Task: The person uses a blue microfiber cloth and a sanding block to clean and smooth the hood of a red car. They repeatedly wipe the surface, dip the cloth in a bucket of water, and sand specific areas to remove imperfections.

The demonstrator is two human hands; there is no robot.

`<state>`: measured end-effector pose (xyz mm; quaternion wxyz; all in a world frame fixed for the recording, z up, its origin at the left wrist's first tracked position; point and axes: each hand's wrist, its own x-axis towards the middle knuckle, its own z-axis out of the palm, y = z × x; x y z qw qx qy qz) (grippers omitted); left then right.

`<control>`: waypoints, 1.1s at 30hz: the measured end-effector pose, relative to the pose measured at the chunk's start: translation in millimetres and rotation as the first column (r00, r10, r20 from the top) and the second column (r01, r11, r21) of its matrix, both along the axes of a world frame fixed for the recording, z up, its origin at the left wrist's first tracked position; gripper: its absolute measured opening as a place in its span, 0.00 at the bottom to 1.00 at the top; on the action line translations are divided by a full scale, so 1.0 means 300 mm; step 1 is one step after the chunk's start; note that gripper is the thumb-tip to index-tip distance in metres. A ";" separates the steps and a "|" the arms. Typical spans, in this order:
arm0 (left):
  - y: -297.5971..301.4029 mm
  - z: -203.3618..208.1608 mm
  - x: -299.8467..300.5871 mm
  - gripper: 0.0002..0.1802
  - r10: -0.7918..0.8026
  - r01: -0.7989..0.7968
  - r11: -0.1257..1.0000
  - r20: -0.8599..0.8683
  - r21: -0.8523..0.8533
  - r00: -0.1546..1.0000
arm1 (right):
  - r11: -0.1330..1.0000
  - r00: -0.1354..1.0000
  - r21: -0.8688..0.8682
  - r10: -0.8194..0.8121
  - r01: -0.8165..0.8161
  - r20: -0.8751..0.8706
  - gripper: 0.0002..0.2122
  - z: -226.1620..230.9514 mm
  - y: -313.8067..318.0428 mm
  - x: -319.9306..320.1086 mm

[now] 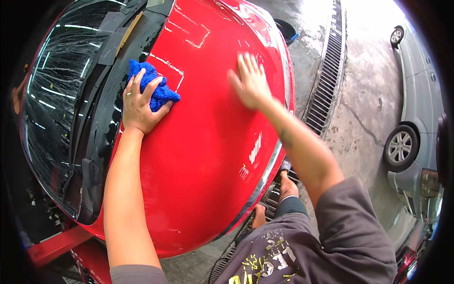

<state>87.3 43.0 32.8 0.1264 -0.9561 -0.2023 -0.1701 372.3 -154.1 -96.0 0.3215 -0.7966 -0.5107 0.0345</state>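
Note:
My left hand (141,103), wearing a ring, grips a bunched blue microfiber cloth (150,77) against the windshield-side edge of a red car hood (198,128). Farther right, my right hand (250,81) presses on the hood near its front, fingers stretched forward and thumb out to the side. Motion smears that hand a little. A small dark edge shows beside its fingers, so something flat seems to be under them; its kind is hidden. The red paint is glossy, with bright light reflections and a few wet-looking streaks.
At left is the wet windshield (56,94), with wiper parts (87,109) along its base. A drain grate (326,71) runs through the concrete floor (359,94) on the right. Beyond it stands a silver car (418,85). A black round container (285,31) sits past the hood's front.

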 end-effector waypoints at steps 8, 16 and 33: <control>-0.007 0.006 -0.059 0.41 0.071 -0.069 0.995 0.029 -0.067 0.997 | 0.934 0.946 -0.169 0.324 -0.316 0.021 0.49 -0.074 -0.517 -0.475; -0.025 0.019 -0.010 0.42 0.038 -0.036 0.998 0.044 -0.044 0.998 | 0.985 0.983 -0.083 0.158 -0.151 0.090 0.44 0.198 0.454 0.088; -0.211 -0.049 0.343 0.16 0.418 -0.187 0.897 0.634 -0.400 0.651 | 0.871 0.333 0.361 0.466 -0.333 -0.819 0.47 0.204 -0.156 -0.116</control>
